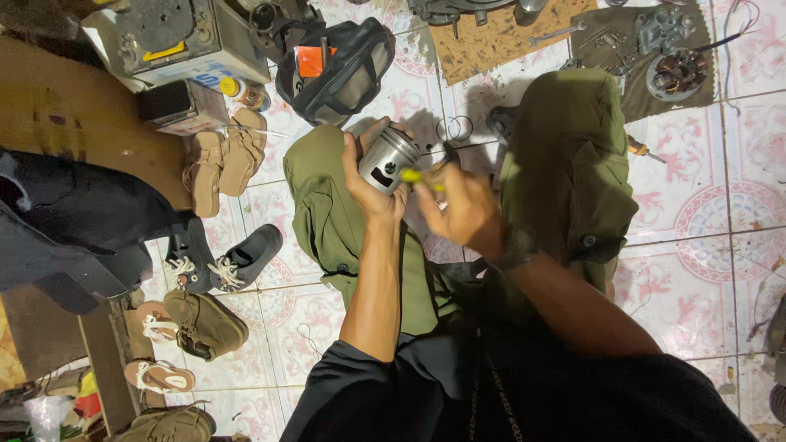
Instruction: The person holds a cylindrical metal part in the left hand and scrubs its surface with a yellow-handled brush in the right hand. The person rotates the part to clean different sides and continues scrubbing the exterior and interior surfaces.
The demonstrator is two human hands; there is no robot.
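The left hand [370, 176] is wrapped tight around a shiny metal piston [388, 160]. It looks like a small silver cup with a dark hole in its side. The hand holds it up over the person's lap, between the two knees in green trousers [565, 172].

The right hand [463, 209] is just beside the piston. It is blurry. Its fingers are pinched together on a small yellow-green tool [417, 176], and the tip of the tool touches the side of the piston.

The person sits on a tiled floor [696, 270] with pink flower shapes. Near the top edge of the floor lies a black bag [340, 74], open at the top, with something orange inside. Left of the bag sits a grey box [176, 37] with a yellow mark on it.

At the top right corner a dark cloth [634, 82] holds metal engine parts [675, 74]. A brown board [499, 33] lies beside it. A screwdriver [643, 150] lies on the tiles near the right knee. Two thin metal rings [457, 128] lie on the floor just past the piston.

Along the left edge there are many shoes and sandals [221, 160]. The right side of the floor has the most open room.
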